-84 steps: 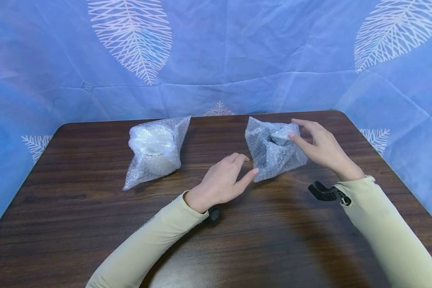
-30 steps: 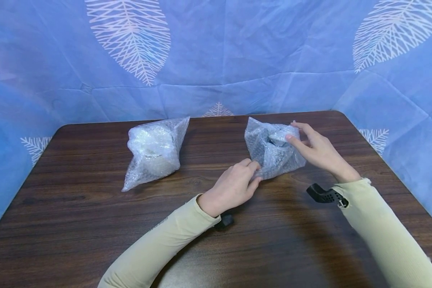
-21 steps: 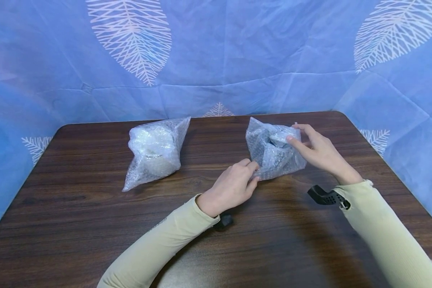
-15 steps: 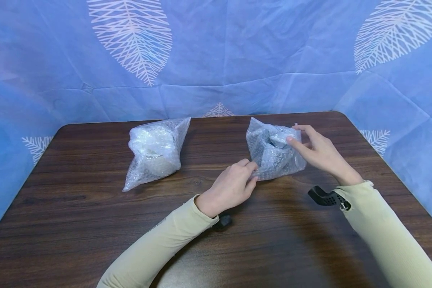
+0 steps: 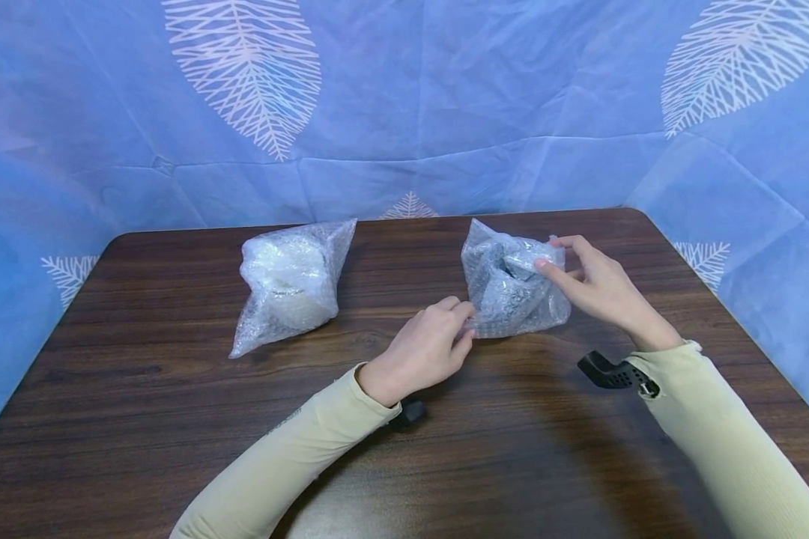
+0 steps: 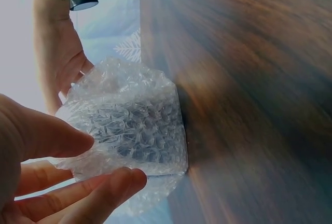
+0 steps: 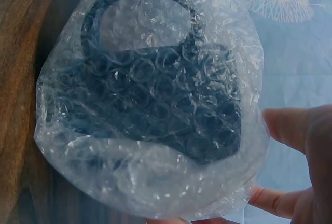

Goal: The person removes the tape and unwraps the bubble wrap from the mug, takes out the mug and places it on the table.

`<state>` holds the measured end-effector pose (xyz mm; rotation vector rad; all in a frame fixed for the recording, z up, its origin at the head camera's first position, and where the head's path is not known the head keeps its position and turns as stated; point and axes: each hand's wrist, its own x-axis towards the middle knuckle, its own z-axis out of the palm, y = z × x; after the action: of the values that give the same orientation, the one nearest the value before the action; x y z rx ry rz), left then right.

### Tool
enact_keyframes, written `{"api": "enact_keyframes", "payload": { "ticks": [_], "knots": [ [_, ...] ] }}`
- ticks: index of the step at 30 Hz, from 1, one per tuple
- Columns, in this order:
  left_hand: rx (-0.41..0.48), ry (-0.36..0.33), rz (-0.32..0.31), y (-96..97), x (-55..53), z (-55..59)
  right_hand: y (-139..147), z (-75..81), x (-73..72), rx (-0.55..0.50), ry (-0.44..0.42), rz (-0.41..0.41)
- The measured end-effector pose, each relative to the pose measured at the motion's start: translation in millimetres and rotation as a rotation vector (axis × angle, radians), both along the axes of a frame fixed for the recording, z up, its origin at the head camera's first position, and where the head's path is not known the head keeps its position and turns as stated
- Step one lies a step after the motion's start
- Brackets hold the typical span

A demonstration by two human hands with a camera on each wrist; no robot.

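Observation:
On the table's right half lies a clear bubble-wrap bag point(image 5: 512, 299) with its mouth partly spread. Through the film in the right wrist view shows a dark blue object point(image 7: 150, 89) with a loop handle, mug-like in outline. My left hand point(image 5: 421, 352) is at the bag's left corner. In the left wrist view its thumb and fingertips stand apart, with film visible between and behind them. My right hand point(image 5: 603, 288) holds the bag's upper right edge, its thumb on the near side and its fingers around the far side. Part of those fingers is hidden by the film.
A second bubble-wrap bag point(image 5: 290, 281), with something pale wrapped inside, lies on the table's left half. The dark wooden table point(image 5: 141, 389) ends at a back edge against a blue cloth point(image 5: 377, 90) printed with white leaves.
My left hand first came right to the bag's left corner, then drew slightly back left. The bag looks rounder and more spread. My right hand moved slightly down; the second bag stayed put.

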<state>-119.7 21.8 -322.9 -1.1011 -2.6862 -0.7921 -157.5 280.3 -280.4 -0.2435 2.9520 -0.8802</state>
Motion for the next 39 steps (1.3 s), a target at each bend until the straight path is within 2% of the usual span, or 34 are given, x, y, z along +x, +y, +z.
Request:
{"api": "enact_keyframes", "payload": {
  "ticks": [27, 39],
  "knots": [
    [0.008, -0.016, -0.017, -21.0, 6.1, 0.7, -5.1, -1.6, 19.2, -0.029, 0.003, -0.017],
    [0.014, 0.019, 0.000, -26.6, 8.6, -2.3, -7.5, -4.1, 27.9, -0.052, 0.032, -0.013]
  ]
}}
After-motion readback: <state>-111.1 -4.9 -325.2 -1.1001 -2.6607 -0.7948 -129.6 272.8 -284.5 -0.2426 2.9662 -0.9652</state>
